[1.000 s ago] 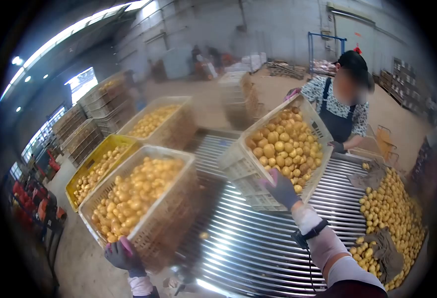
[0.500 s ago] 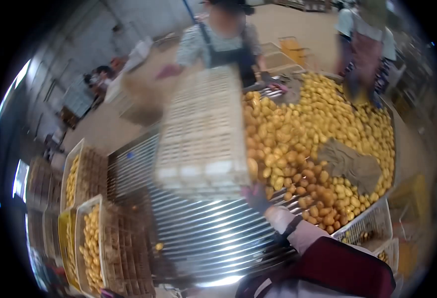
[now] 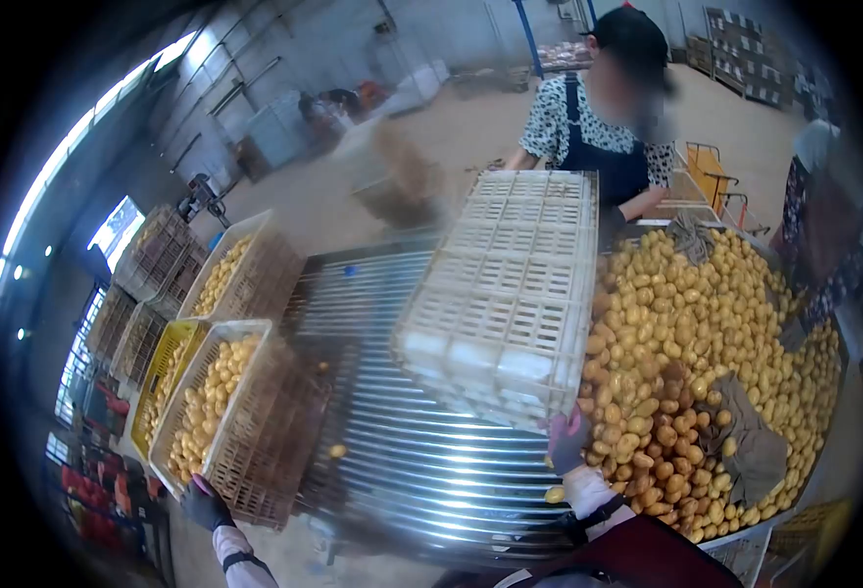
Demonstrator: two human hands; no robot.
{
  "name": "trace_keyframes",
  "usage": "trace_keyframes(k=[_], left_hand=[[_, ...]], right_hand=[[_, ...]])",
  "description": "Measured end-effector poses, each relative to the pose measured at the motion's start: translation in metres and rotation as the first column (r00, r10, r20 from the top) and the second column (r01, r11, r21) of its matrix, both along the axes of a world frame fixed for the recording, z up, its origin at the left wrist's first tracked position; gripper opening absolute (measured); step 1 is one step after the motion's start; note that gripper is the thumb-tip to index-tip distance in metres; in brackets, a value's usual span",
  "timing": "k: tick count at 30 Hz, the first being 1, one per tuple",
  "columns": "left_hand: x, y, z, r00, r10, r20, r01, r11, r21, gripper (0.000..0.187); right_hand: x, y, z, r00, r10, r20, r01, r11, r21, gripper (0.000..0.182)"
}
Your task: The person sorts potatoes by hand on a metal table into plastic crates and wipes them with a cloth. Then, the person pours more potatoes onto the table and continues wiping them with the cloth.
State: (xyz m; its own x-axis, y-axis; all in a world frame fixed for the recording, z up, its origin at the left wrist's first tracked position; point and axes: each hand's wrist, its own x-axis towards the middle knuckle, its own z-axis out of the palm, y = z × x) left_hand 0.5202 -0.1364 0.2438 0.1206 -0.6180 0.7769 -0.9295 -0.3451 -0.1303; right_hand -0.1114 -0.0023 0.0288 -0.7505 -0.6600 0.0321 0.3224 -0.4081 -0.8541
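A white slatted crate [image 3: 505, 294] is tipped on its side over the metal roller table [image 3: 402, 470]. My right hand [image 3: 570, 439], gloved, grips its near lower corner, beside the potato heap [image 3: 715, 294]. At the lower left my gloved left hand [image 3: 206, 502] is at the near edge of a white crate full of potatoes [image 3: 218, 392], its fingers bent over the rim. A co-worker [image 3: 598, 137] stands behind the tipped crate, with an arm reaching toward its far end.
Another potato-filled crate [image 3: 230, 269] and a yellow crate [image 3: 169, 382] stand at the left. A grey cloth [image 3: 750, 446] lies on the heap. A second person [image 3: 828, 216] stands at the right. Stacked crates [image 3: 162, 260] are behind.
The view has swung left. My left hand has come into view at the potato-filled crate. The tipped crate is still in my right hand, and the co-worker now stands close behind it.
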Motion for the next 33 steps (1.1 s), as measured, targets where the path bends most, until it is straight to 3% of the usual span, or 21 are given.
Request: trace_keyframes(k=[3, 4, 7, 16, 18, 22, 24, 25, 27, 28, 29, 30, 31, 33], left_hand=[[0.011, -0.006, -0.005, 0.996, 0.017, 0.084, -0.015, 1.0, -0.022, 0.037], [0.018, -0.01, -0.011, 0.993, 0.018, 0.114, -0.012, 0.998, -0.059, 0.036], [0.018, -0.009, -0.011, 0.994, 0.035, 0.107, -0.03, 0.998, -0.047, 0.036], [-0.002, 0.005, 0.008, 0.981, -0.134, -0.137, 0.129, 0.991, -0.043, 0.038], [0.005, 0.004, 0.01, 0.981, -0.114, -0.157, 0.122, 0.992, 0.038, 0.042], [0.01, 0.0, 0.029, 0.984, 0.075, -0.165, -0.018, 0.946, 0.323, 0.054], [0.028, -0.026, 0.03, 0.974, 0.204, -0.098, -0.131, 0.859, 0.495, 0.067], [0.032, -0.031, 0.029, 0.966, 0.235, -0.11, -0.147, 0.845, 0.514, 0.073], [0.022, -0.023, 0.032, 0.968, 0.202, -0.148, -0.107, 0.868, 0.485, 0.075], [0.027, -0.024, 0.027, 0.98, 0.151, -0.131, -0.073, 0.881, 0.468, 0.073], [0.023, -0.018, 0.026, 0.976, 0.089, -0.201, 0.007, 0.902, 0.432, 0.069], [0.016, -0.019, 0.024, 0.975, 0.111, -0.192, -0.018, 0.902, 0.431, 0.065], [-0.01, -0.009, 0.032, 0.969, 0.132, -0.21, -0.031, 0.905, 0.425, 0.061], [-0.046, 0.008, 0.025, 0.989, 0.047, -0.142, 0.01, 0.927, 0.376, 0.057]], right_hand=[[0.003, 0.013, -0.008, 0.992, -0.093, -0.081, 0.089, 0.995, -0.053, 0.031], [0.005, 0.022, -0.009, 0.993, -0.091, 0.079, 0.093, 0.995, -0.033, 0.035], [0.005, 0.052, -0.019, 0.979, -0.104, 0.178, 0.104, 0.995, 0.01, 0.036], [-0.082, 0.111, -0.003, 0.95, -0.255, 0.181, 0.254, 0.967, 0.031, 0.04], [-0.115, 0.116, 0.011, 0.938, -0.313, 0.149, 0.314, 0.949, 0.013, 0.041], [-0.188, 0.128, 0.042, 0.898, -0.439, -0.042, 0.437, 0.899, -0.038, 0.044], [-0.224, 0.137, 0.051, 0.813, -0.491, -0.313, 0.507, 0.861, -0.031, 0.046], [-0.238, 0.146, 0.053, 0.735, -0.492, -0.467, 0.545, 0.838, -0.025, 0.047], [-0.258, 0.163, 0.058, 0.683, -0.465, -0.563, 0.553, 0.833, -0.016, 0.049], [-0.261, 0.167, 0.055, 0.729, -0.457, -0.509, 0.521, 0.853, -0.02, 0.049], [-0.255, 0.167, 0.057, 0.865, -0.448, -0.226, 0.452, 0.891, -0.039, 0.053], [-0.25, 0.167, 0.059, 0.898, -0.42, 0.133, 0.435, 0.892, -0.12, 0.057], [-0.244, 0.166, 0.06, 0.808, -0.371, 0.457, 0.493, 0.851, -0.18, 0.061], [-0.268, 0.181, -0.022, 0.804, -0.391, 0.447, 0.466, 0.882, -0.066, 0.073]])
